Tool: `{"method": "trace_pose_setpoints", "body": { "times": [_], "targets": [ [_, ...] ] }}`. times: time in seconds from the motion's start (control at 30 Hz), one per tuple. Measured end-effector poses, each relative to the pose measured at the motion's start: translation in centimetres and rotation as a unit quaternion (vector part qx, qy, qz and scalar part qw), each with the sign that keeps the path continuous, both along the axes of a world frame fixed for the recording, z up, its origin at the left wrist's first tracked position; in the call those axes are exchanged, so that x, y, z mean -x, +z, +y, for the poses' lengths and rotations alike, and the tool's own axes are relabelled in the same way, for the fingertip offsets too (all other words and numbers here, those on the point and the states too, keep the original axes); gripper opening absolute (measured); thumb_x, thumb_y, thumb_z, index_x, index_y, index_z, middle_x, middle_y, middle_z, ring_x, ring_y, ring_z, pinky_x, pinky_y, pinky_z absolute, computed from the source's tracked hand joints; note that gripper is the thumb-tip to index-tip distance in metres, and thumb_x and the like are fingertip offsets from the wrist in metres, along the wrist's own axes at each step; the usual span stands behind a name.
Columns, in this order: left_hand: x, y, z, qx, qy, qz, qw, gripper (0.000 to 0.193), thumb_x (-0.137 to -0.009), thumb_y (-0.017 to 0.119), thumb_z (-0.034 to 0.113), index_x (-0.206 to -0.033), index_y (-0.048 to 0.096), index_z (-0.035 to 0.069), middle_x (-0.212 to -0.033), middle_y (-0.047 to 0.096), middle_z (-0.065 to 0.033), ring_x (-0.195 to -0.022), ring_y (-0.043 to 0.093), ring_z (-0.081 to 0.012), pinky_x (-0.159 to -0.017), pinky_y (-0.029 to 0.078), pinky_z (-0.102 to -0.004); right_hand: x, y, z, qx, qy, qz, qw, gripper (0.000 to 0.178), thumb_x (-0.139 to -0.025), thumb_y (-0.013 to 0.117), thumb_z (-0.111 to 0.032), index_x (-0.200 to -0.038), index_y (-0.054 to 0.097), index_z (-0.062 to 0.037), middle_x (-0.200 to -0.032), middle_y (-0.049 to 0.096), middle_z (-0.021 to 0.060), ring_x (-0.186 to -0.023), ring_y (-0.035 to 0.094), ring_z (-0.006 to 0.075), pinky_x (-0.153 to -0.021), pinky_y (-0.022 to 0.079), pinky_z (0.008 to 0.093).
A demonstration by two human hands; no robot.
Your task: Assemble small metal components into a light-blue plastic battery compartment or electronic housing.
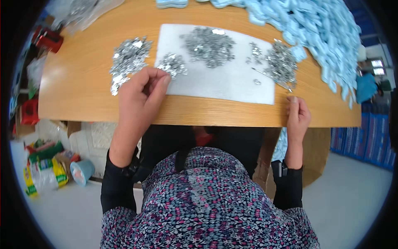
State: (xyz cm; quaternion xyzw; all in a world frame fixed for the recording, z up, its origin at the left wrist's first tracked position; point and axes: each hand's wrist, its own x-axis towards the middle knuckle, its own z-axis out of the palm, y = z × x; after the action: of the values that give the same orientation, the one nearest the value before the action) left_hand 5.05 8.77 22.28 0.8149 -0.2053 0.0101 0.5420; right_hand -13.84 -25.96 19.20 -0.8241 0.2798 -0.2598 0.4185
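Beside silver pieces (173, 65), left hand (140, 94) loosely curled, right hand (299, 115) fingers bunched (contents unclear).

Brt, tbl (74, 79) glare, fisheye bend, dk corners

We could not tell whether the left hand (143, 93) at ten o'clock held anything, and the silvery pieces (209, 46) at twelve o'clock were too small to make out.

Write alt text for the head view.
A person's left hand is beside a small pile of silvery pieces on a white sheet; their right hand is near the front of the table. Larger silvery piles and many pale blue pieces lie nearby.
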Motion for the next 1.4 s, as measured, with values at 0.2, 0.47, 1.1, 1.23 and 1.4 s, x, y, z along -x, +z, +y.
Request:
{"method": "trace_pose_setpoints", "body": {
  "times": [0.2, 0.47, 1.1, 1.23, 1.4],
  "targets": [
    [1.5, -1.1, -0.5, 0.011, -0.051, 0.046, 0.998, 0.009, -0.091, 0.073, 0.008, -0.095, 0.068, 0.001, -0.074, 0.061, 0.0017, -0.064, 0.052, -0.005, -0.058, 0.045, -0.0215, -1.2, 2.6, 1.3, -0.012, 0.017, -0.049, 0.999, 0.016, -0.099, 0.063, -0.012, -0.103, 0.07, 0.0021, -0.077, 0.059, -0.0033, -0.07, 0.051, 0.0036, -0.064, 0.043, 0.0209],
    [1.8, -1.5, -0.7, 0.002, -0.038, -0.016, 0.999, 0.009, -0.09, 0.073, 0.007, -0.093, 0.068, 0.002, -0.073, 0.062, -0.0014, -0.061, 0.054, -0.0067, -0.055, 0.045, -0.0219, -5.4, 5.9, 3.0, 0.22, 0.093, 0.005, 0.971, 0.013, -0.086, 0.069, -0.002, -0.098, 0.07, -0.0046, -0.082, 0.063, 0.008, -0.069, 0.061, 0.0205, -0.066, 0.05, 0.0305],
    [2.0, -1.4, -1.0, -0.037, -0.025, -0.07, 0.997, 0.008, -0.089, 0.073, 0.006, -0.09, 0.067, 0.002, -0.072, 0.059, -0.0001, -0.058, 0.053, -0.0057, -0.053, 0.043, -0.0208, -11.4, 8.6, -1.1, 0.444, 0.194, 0.09, 0.87, 0.024, -0.088, 0.072, -0.019, -0.111, 0.07, -0.0123, -0.11, 0.068, 0.0048, -0.112, 0.058, 0.0255, -0.099, 0.04, 0.0421],
    [2.1, -1.6, -0.9, -0.019, -0.036, -0.053, 0.998, 0.007, -0.09, 0.073, 0.006, -0.09, 0.066, 0.002, -0.072, 0.059, 0.0006, -0.059, 0.052, -0.005, -0.053, 0.042, -0.0203, -8.6, 9.3, -3.2, 0.294, 0.142, 0.113, 0.938, 0.024, -0.088, 0.068, -0.017, -0.109, 0.07, -0.0063, -0.109, 0.067, 0.0082, -0.103, 0.062, 0.0313, -0.09, 0.049, 0.0414],
    [2.2, -1.3, -1.1, -0.015, -0.038, -0.039, 0.998, 0.008, -0.091, 0.072, 0.006, -0.091, 0.066, 0.002, -0.075, 0.059, 0.0014, -0.062, 0.052, -0.0039, -0.056, 0.042, -0.0193, -7.2, 9.1, -3.3, 0.205, 0.127, 0.195, 0.951, 0.038, -0.086, 0.071, -0.018, -0.123, 0.065, -0.0092, -0.121, 0.063, 0.0084, -0.096, 0.062, 0.0298, -0.082, 0.051, 0.038]
  ]
}}
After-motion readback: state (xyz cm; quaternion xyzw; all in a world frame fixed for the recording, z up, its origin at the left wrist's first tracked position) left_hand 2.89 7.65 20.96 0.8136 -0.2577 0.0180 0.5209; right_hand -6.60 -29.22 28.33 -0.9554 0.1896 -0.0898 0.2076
